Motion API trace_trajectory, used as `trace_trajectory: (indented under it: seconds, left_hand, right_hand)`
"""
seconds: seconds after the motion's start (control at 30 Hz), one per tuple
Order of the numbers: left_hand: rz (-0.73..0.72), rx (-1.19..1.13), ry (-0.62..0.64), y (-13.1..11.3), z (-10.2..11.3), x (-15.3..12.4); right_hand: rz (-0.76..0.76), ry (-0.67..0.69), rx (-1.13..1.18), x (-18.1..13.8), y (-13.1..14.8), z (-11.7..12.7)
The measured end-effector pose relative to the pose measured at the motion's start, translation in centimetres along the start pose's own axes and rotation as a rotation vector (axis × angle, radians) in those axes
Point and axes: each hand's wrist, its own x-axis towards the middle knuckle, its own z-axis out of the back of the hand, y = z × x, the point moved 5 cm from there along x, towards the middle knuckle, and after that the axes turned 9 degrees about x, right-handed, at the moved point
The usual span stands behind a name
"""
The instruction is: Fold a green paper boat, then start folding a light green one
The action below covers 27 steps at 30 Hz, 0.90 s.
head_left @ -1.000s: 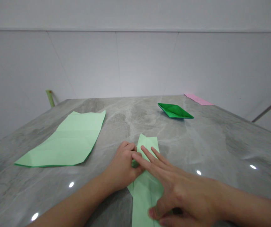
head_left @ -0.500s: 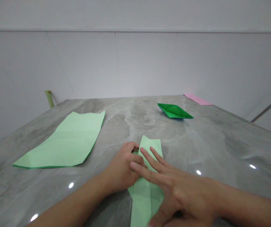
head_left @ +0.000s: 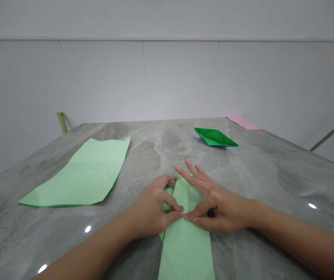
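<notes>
A folded strip of light green paper (head_left: 187, 252) lies lengthwise on the table before me, with a flap showing under its left side. My left hand (head_left: 159, 208) is closed on the paper, thumb and index finger pinched at its middle. Close against those fingertips, my right hand (head_left: 216, 206) pinches the same spot with thumb and index finger. Its other fingers stretch out over the far end of the strip. The exact fold between the fingertips is hidden.
A larger light green sheet (head_left: 79, 175) lies at the left, its edges slightly raised. Farther back rests a dark green folded paper shape (head_left: 216, 137). Pink paper (head_left: 244, 123) lies at the far right edge of the grey marbled table (head_left: 272, 179), with a white wall behind.
My right hand has gone from spread fingers lying across the strip to a pinch at its middle, moving away from me. The near part of the strip now looks wider. My left hand has barely moved.
</notes>
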Motion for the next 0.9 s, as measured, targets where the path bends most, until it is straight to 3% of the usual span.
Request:
trace_trajectory:
  seconds: [0.27, 0.47, 0.9]
  left_hand:
    - [-0.118, 0.107, 0.127, -1.3, 0.4, -0.2]
    - [-0.029, 0.162, 0.278, -0.4, 0.1, -0.3]
    - [-0.009, 0.283, 0.374, -0.2, 0.2, -0.5]
  right_hand:
    - [-0.069, 0.022, 0.092, -0.1, -1.6, 0.0]
    - [-0.108, 0.002, 0.156, -0.2, -2.0, 0.2]
    - [-0.207, 0.024, 0.205, 0.2, -2.0, 0.3]
